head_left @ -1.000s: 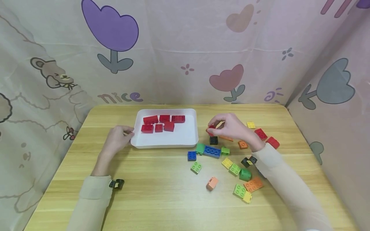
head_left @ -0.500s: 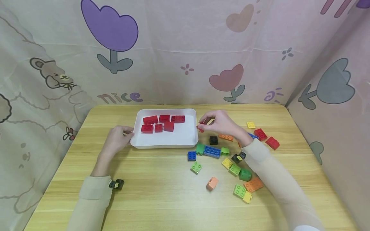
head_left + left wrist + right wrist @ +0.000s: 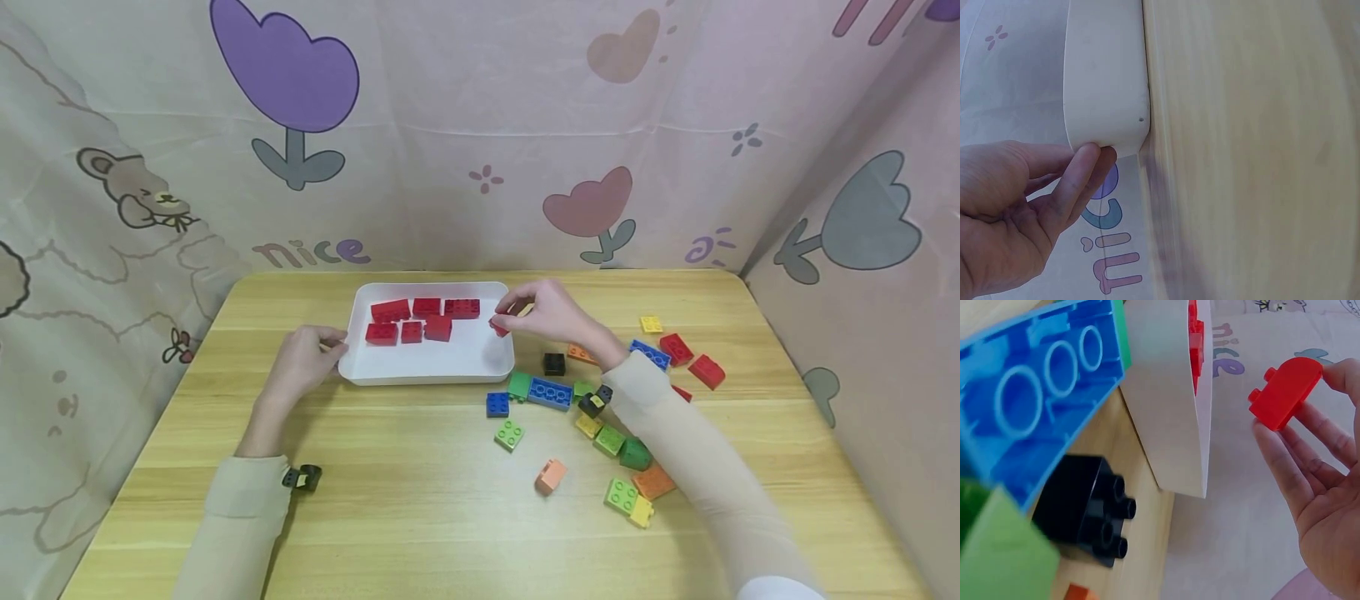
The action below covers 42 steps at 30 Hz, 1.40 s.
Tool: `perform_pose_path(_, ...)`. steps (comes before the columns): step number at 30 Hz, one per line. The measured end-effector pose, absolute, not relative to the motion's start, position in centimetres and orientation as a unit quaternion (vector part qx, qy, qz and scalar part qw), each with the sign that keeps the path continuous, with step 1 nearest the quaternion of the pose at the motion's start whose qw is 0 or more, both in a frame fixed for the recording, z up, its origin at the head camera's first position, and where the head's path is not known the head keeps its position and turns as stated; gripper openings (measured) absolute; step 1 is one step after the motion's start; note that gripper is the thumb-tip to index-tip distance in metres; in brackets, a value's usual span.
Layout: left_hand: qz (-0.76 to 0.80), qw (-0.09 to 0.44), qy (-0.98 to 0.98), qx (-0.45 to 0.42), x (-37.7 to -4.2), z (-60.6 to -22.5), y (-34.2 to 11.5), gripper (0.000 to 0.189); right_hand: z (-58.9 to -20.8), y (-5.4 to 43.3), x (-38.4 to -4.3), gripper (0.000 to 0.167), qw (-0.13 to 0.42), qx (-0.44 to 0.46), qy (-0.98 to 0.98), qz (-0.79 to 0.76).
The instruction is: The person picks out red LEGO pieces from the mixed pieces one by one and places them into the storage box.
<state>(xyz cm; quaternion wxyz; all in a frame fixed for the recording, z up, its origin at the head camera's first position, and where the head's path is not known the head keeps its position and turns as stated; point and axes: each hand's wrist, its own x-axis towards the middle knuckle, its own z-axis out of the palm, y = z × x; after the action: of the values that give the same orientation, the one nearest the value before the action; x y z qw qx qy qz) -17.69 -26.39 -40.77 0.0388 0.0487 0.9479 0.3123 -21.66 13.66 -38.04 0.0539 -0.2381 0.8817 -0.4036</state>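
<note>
A white tray [image 3: 420, 367] lies toward the back of the table with several red toy bricks [image 3: 438, 328] inside. My left hand [image 3: 303, 358] grips the tray's left rim; in the left wrist view its fingertips [image 3: 1088, 150] sit against the tray's end. My right hand [image 3: 546, 310] pinches a red toy brick [image 3: 1288, 394] with a rounded end over the tray's right edge. In the right wrist view, thumb and fingers hold this brick at its ends, with its studs pointing away from the palm.
Right of the tray lie loose bricks: a black one [image 3: 554, 364], a blue one [image 3: 551, 394], a light green one [image 3: 509, 435] and a peach one [image 3: 551, 477]. Further right are red bricks [image 3: 707, 372] and a yellow one [image 3: 651, 324]. A printed curtain [image 3: 450, 208] hangs behind the table.
My right hand has carried the red brick leftward, from beside the black brick to above the tray's right edge. The left hand and the tray have stayed put.
</note>
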Motion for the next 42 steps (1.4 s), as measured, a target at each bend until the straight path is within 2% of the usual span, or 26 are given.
perform_pose_path(15,0.317,0.041,0.946,0.045,-17.6,-40.7,-26.3,0.033,-39.2,11.4,-23.6,0.019,0.055,-0.206,0.889,-0.404)
perform_pose_path(28,0.322,0.043,0.945,0.047,-17.7,-40.8,-26.4,0.034,-39.8,8.2,-23.6,0.019,0.031,-0.19,0.934,-0.302)
perform_pose_path(37,0.32,0.039,0.945,0.047,-17.6,-40.8,-26.4,0.033,-40.3,6.5,-23.9,0.022,0.052,-0.175,0.948,-0.261)
perform_pose_path(42,0.323,0.039,0.944,0.046,-17.6,-40.8,-26.4,0.032,-40.9,5.9,-24.1,0.023,0.044,-0.167,0.957,-0.235)
